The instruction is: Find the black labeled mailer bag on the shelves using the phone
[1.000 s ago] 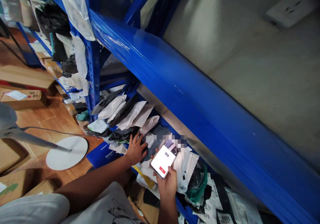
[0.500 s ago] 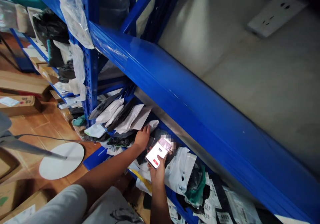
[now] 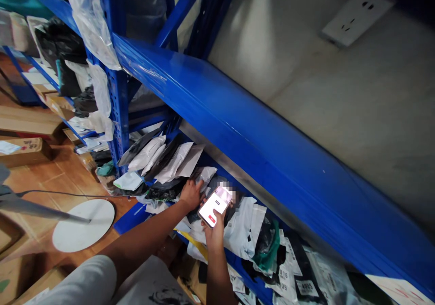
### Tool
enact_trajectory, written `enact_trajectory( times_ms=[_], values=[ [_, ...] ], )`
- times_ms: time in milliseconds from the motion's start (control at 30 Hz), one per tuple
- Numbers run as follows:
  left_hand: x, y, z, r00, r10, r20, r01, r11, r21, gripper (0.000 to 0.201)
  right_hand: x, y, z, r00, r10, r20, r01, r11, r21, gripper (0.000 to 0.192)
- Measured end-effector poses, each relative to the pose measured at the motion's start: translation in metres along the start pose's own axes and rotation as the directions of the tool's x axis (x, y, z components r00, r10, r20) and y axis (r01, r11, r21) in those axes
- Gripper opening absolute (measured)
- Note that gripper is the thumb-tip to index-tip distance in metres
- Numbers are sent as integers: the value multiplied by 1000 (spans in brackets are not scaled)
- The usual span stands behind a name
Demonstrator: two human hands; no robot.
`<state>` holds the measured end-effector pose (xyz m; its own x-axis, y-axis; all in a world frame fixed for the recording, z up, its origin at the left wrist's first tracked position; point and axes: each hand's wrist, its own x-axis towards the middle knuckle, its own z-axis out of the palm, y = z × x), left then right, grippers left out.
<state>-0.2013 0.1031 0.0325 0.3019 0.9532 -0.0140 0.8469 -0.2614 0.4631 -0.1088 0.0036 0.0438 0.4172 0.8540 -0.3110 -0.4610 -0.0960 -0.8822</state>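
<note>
Right hand (image 3: pixel 214 232) grips a smartphone (image 3: pixel 215 200), screen up, just above the low-shelf parcels; left hand (image 3: pixel 190 192), fingers spread, presses a grey mailer bag (image 3: pixel 205 174); best to flatten each label, phone steady, before lifting any bag.

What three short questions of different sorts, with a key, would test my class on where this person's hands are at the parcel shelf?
1. True or false: the right hand holds a phone with its screen lit.
2. What does the left hand rest on? A. a cardboard box B. the packages on the low shelf C. the white round base on the floor
3. Fill in: the shelf frame is painted ____.

Key: 1 true. 2 B. 3 blue.
</note>
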Motion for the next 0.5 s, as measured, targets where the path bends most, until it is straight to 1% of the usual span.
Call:
enact_trajectory(
  times_ms=[67, 167, 233, 300, 400, 500],
  values=[
    [9, 4, -7, 999, -34, 23, 33, 999, 6, 60, 1, 1, 0, 1000, -8, -10, 8, 1000, 10, 85],
    [12, 7, -18, 997, -44, 63, 43, 999, 17, 72, 2, 3, 0, 1000, -19, -21, 20, 1000, 18, 87],
    [6, 8, -21, 995, -35, 93, 33, 999, 23, 77, 3, 3, 0, 999, -26, -29, 26, 999, 20, 87],
    [-6, 7, -20, 993, -30, 116, 27, 999, 26, 80, 4, 4, -1, 999, -28, -33, 29, 999, 24, 87],
    [-25, 3, -15, 992, -40, 121, 38, 999, 24, 79, 3, 3, 0, 999, -28, -34, 29, 999, 32, 89],
    [-34, -5, -11, 992, -68, 110, 71, 997, -17, 76, -3, -1, 3, 999, -27, -42, 29, 999, 36, 92]
  ],
)
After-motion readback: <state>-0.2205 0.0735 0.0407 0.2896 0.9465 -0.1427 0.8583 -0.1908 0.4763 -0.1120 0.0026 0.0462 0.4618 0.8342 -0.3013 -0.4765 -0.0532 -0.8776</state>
